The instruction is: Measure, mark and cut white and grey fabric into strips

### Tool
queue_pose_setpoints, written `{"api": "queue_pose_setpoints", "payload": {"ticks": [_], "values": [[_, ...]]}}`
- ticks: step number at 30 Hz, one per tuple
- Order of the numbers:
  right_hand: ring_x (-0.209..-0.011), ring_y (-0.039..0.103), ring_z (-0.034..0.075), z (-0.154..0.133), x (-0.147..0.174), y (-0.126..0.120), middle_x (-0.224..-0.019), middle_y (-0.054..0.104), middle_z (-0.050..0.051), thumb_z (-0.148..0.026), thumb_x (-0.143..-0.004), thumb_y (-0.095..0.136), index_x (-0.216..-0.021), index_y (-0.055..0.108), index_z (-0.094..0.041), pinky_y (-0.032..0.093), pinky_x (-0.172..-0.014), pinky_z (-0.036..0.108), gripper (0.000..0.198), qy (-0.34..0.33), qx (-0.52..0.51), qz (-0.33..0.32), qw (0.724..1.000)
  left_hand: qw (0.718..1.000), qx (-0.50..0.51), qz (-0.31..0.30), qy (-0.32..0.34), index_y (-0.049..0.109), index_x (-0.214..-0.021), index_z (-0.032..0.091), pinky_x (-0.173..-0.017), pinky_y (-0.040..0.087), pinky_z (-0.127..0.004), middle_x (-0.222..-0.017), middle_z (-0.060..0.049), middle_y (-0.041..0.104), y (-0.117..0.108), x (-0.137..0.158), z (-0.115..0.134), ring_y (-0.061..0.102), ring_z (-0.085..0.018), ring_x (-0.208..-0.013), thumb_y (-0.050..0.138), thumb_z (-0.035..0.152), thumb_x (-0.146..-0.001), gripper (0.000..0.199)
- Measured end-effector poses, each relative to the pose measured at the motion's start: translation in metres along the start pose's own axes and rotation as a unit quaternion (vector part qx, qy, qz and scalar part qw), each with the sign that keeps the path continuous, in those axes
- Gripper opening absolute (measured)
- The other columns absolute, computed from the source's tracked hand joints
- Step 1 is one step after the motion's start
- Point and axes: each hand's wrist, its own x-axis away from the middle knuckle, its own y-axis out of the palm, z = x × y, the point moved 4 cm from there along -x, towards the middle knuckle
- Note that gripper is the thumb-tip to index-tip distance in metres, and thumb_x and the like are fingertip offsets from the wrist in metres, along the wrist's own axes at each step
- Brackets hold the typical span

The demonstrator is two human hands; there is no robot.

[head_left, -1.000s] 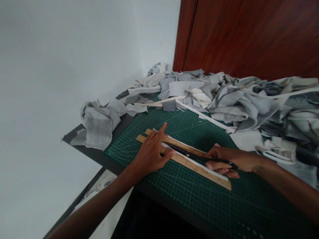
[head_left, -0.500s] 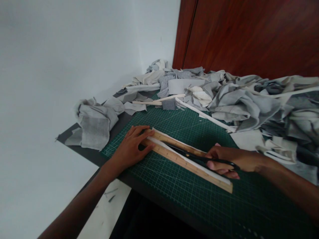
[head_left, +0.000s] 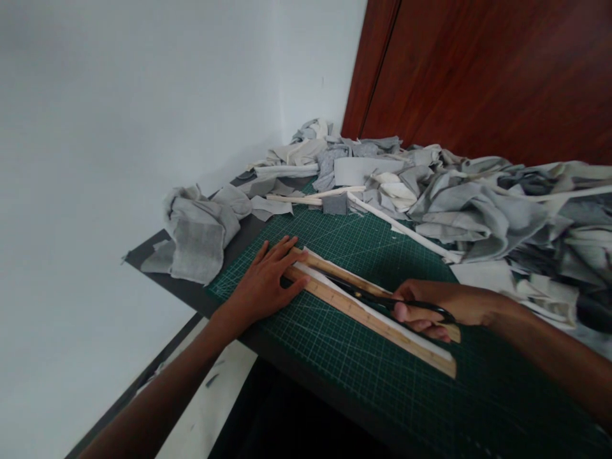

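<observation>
My left hand lies with fingers spread at the far left end of two wooden rulers, its thumb and forefinger pressing on them. The rulers lie side by side on a green cutting mat. White fabric runs between them, and a thin white edge shows beyond the upper ruler. My right hand is closed around the handles of black scissors. The scissor blades point toward my left hand, along the gap between the rulers, and their tips are hard to make out against the fabric.
A heap of grey and cream fabric scraps covers the back and right. Folded grey cloth lies on the table's left corner. A white strip crosses the mat's back edge. A white wall and brown wooden panel stand behind.
The view has shifted slightly, moving everything a little to the right. My right hand and the scissors have moved slightly toward my left hand along the rulers; the left hand stays on their end.
</observation>
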Motion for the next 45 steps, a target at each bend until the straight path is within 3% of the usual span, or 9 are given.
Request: {"api": "queue_pose_setpoints", "payload": {"ticks": [15, 28, 37, 45], "values": [[-0.033, 0.027, 0.001, 0.001, -0.007, -0.001, -0.046, 0.035, -0.013, -0.056, -0.077, 0.087, -0.062, 0.042, -0.02, 0.027, -0.03, 0.012, 0.059, 0.002, -0.055, 0.021, 0.998, 1.0, 0.01, -0.009, -0.005, 0.057, -0.145, 0.022, -0.131, 0.016, -0.06, -0.168, -0.012, 0.04, -0.002, 0.0, 0.002, 0.031, -0.027, -0.159, 0.06, 0.043, -0.1, 0.049], [-0.037, 0.036, 0.002, -0.006, -0.008, 0.002, -0.05, 0.036, -0.011, -0.065, -0.079, 0.08, -0.062, 0.04, -0.02, 0.03, -0.035, 0.015, 0.063, -0.006, 0.0, 0.019, 1.0, 1.0, 0.004, -0.015, -0.013, 0.056, -0.144, 0.023, -0.133, 0.016, -0.057, -0.168, -0.01, 0.04, -0.002, 0.001, 0.003, 0.031, -0.026, -0.159, 0.061, 0.041, -0.1, 0.048], [-0.038, 0.03, 0.001, -0.009, -0.007, 0.002, -0.053, 0.035, -0.011, -0.065, -0.074, 0.085, -0.064, 0.04, -0.02, 0.026, -0.034, 0.014, 0.064, 0.003, -0.017, 0.031, 0.999, 1.0, 0.011, -0.011, -0.021, 0.055, -0.145, 0.024, -0.133, 0.016, -0.057, -0.167, -0.009, 0.041, -0.003, -0.001, 0.003, 0.032, -0.026, -0.159, 0.061, 0.043, -0.099, 0.051], [-0.04, 0.025, 0.0, -0.014, 0.005, 0.0, -0.055, 0.034, -0.011, -0.081, -0.07, 0.08, -0.073, 0.045, -0.02, 0.022, -0.034, 0.014, 0.07, 0.035, -0.012, 0.045, 0.998, 1.0, 0.012, -0.011, -0.019, 0.056, -0.144, 0.023, -0.134, 0.015, -0.056, -0.167, -0.009, 0.042, -0.002, -0.001, 0.003, 0.031, -0.024, -0.159, 0.063, 0.042, -0.098, 0.05]]}}
